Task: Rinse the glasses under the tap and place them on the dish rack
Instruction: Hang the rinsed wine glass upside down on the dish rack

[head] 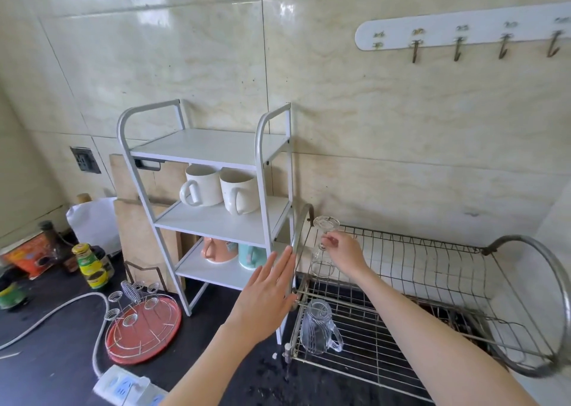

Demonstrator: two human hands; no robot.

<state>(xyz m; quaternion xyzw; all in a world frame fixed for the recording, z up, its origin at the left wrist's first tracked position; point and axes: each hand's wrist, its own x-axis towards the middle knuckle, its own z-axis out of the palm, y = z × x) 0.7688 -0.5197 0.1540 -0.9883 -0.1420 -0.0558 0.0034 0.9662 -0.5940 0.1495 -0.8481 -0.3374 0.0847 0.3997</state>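
Observation:
A clear stemmed glass (322, 262) hangs upside down, foot up, over the left end of the metal wire dish rack (432, 260). My right hand (344, 252) pinches its stem just under the foot. A clear glass mug with a handle (319, 327) lies on the rack's lower tier at the front left. My left hand (265, 297) is flat with straight fingers, beside the rack's left post, holding nothing. No tap is in view.
A white three-tier shelf (216, 208) with mugs stands left of the rack. On the dark counter sit a red tray with a wire cup holder (143, 328), a power strip (129, 387) with its cable, and sauce bottles (91, 265). A hook rail (463, 35) hangs on the wall.

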